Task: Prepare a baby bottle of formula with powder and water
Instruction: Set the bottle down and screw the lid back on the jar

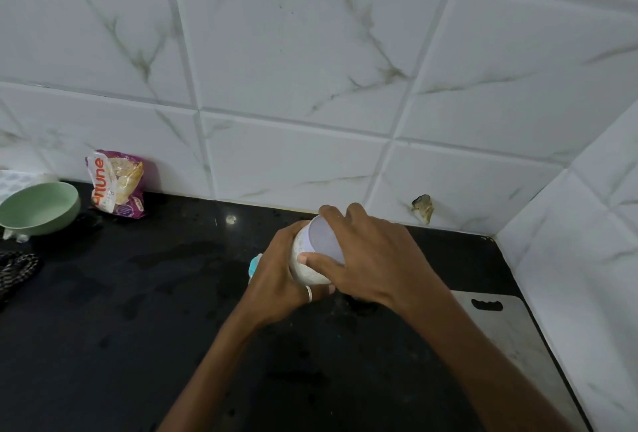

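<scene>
Between both hands, a tilted white tub [305, 269] is gripped: body by left hand [276, 279], lid [322, 238] seemingly by right hand [373, 259].

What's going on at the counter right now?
A person is working a white container at the black counter with both hands. The left hand wraps its body and the right hand grips its lid; whether the lid is coming off or going on cannot be told. A teal item peeks out behind the left hand, mostly hidden. A green bowl and a purple packet sit to the left.
</scene>
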Demonstrator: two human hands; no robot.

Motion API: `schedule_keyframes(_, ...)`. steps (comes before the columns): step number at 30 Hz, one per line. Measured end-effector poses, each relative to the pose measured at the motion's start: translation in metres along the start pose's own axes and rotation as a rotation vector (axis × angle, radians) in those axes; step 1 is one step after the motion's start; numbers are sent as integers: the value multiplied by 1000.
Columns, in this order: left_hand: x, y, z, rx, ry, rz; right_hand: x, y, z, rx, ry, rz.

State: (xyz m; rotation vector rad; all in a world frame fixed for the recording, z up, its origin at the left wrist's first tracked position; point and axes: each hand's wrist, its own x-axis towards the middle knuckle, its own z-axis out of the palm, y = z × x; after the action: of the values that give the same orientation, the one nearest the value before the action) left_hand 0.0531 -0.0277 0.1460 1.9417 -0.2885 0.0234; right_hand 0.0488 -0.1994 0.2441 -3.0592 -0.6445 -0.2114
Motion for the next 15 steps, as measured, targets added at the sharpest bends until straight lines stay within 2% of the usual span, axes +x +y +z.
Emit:
schedule_keyframes(6,10,0,-9,-44,-50,8,11,14,-14,-74,63,-170)
schedule_keyframes(11,12,6,-3,-110,-56,-8,21,9,-13,-31,220,-157)
schedule_keyframes(15,2,11,0,-119,1,-23,23,-2,-2,-25,305,-117)
